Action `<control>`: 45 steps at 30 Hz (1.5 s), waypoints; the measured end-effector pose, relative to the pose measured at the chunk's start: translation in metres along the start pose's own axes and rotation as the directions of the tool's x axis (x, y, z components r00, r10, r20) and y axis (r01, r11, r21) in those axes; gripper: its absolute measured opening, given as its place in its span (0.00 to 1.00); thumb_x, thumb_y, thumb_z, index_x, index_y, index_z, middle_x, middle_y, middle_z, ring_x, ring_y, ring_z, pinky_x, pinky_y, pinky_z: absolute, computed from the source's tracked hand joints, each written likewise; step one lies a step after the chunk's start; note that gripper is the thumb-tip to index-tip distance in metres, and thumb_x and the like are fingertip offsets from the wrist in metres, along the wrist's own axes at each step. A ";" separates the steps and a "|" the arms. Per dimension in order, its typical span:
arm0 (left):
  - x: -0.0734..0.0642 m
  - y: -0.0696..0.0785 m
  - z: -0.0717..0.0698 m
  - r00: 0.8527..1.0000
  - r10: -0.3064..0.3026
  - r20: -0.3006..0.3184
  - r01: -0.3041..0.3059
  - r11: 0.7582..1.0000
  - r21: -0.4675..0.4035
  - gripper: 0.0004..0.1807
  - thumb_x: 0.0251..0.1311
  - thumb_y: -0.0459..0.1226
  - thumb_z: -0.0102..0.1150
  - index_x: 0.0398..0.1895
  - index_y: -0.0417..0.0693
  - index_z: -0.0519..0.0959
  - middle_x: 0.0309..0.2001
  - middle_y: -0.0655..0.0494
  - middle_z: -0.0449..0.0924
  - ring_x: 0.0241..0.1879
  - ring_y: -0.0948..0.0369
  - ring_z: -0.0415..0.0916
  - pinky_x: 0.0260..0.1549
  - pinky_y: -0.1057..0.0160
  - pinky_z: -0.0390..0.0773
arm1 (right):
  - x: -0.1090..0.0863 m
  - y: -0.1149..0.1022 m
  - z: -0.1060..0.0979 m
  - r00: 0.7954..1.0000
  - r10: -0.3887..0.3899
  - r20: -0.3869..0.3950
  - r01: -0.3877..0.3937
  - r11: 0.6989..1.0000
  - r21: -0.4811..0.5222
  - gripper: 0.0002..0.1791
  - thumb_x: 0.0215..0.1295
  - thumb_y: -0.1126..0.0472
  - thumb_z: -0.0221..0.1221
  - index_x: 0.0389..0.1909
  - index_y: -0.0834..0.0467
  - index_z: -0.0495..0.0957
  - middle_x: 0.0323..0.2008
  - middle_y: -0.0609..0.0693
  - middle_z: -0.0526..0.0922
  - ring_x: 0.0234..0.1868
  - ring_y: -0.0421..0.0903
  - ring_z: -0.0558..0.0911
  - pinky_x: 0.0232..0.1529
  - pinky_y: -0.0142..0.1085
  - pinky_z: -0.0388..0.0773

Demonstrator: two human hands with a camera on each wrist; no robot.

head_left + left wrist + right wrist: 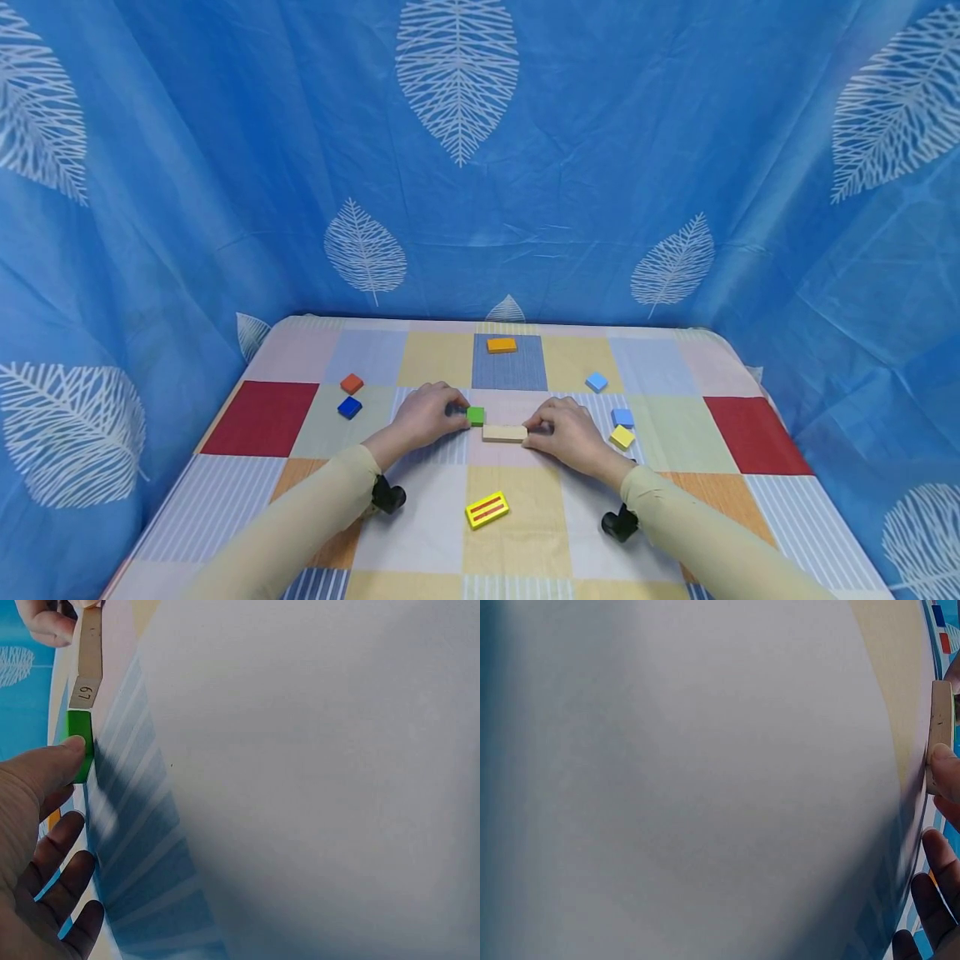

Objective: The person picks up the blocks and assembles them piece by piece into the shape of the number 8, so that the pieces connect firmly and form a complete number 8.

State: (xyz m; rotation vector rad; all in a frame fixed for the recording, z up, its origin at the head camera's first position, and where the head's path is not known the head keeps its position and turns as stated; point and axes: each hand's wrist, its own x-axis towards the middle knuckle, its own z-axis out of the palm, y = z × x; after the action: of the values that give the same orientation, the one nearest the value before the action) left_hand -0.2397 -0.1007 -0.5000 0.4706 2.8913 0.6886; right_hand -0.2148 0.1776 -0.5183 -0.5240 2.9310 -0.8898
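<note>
My left hand (429,414) pinches a small green block (476,416) between thumb and finger. The other left fingers spread loosely in the left wrist view, beside the green block (78,724). A long plain wooden block (504,434) lies just in front and to the right of it. My right hand (567,433) pinches the right end of that wooden block. In the left wrist view the wooden block (90,645) shows the number 67 near its end. Thumb and finger grip the same wooden block (941,720) in the right wrist view.
A yellow block with red stripes (487,510) lies nearer me, an orange block (502,345) at the far side. Red (352,383) and dark blue (349,407) blocks lie left; light blue (597,382), blue (622,417) and yellow (622,437) ones right. A blue curtain (525,233) surrounds the patchwork-covered table.
</note>
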 end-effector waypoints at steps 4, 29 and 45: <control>0.000 0.000 0.000 1.000 0.000 -0.002 0.000 1.000 0.006 0.17 0.60 0.50 0.72 0.50 0.57 0.87 0.46 0.61 0.81 0.48 0.57 0.73 0.52 0.51 0.73 | 0.000 0.000 0.000 1.000 -0.001 -0.002 0.001 1.000 -0.008 0.09 0.56 0.48 0.76 0.36 0.41 0.87 0.37 0.32 0.77 0.43 0.40 0.71 0.49 0.44 0.64; -0.001 -0.001 0.001 1.000 -0.013 0.008 0.013 1.000 -0.005 0.17 0.60 0.51 0.72 0.50 0.58 0.87 0.46 0.61 0.80 0.48 0.57 0.72 0.53 0.50 0.72 | -0.001 -0.001 0.000 1.000 -0.006 -0.008 0.006 1.000 0.010 0.09 0.56 0.48 0.76 0.36 0.41 0.87 0.37 0.31 0.78 0.43 0.40 0.71 0.51 0.45 0.64; -0.001 0.000 0.001 1.000 -0.006 0.002 0.006 1.000 -0.008 0.15 0.60 0.50 0.72 0.48 0.59 0.86 0.46 0.61 0.80 0.49 0.57 0.72 0.53 0.49 0.71 | -0.001 0.000 0.001 1.000 -0.018 -0.025 0.018 1.000 0.009 0.09 0.55 0.50 0.76 0.36 0.42 0.87 0.36 0.32 0.77 0.41 0.40 0.70 0.47 0.44 0.63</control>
State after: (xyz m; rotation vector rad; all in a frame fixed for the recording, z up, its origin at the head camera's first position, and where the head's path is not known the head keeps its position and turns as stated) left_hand -0.2382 -0.1011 -0.5011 0.4615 2.8855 0.6988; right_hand -0.2134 0.1774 -0.5188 -0.5436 2.9471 -0.9184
